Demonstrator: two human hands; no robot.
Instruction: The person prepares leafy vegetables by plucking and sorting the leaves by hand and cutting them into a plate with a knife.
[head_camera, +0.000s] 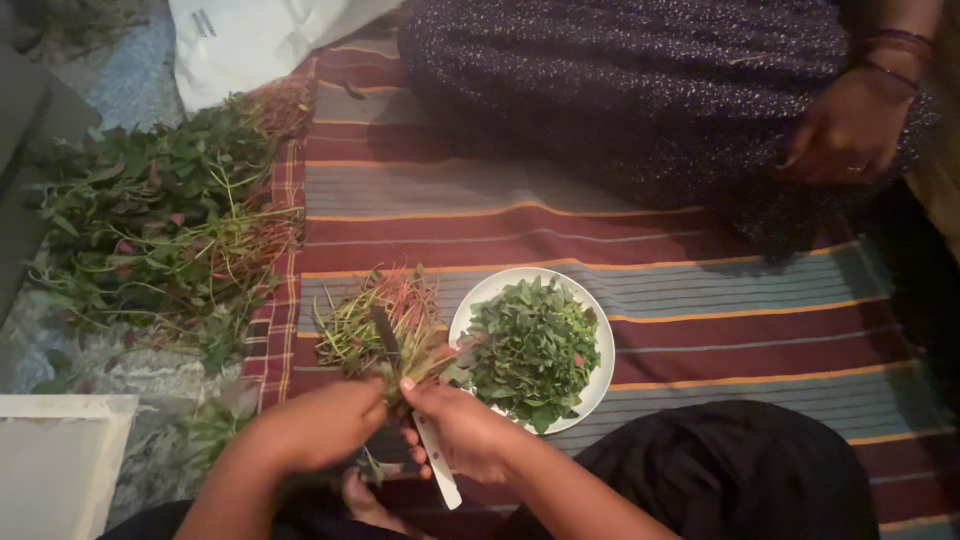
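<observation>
The right hand (462, 432) grips a white-handled knife (437, 472); the left hand (325, 425) clasps 1 bunch of stems (385, 320) beside a white plate (598, 375) of cut leaves (530, 350).

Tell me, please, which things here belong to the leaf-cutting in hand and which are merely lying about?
In use:
left hand gripping the bundle of stems
right hand on the knife
white plate of cut leaves
heap of uncut greens

Lying about:
white bag
white board
striped mat
another person's hand
</observation>
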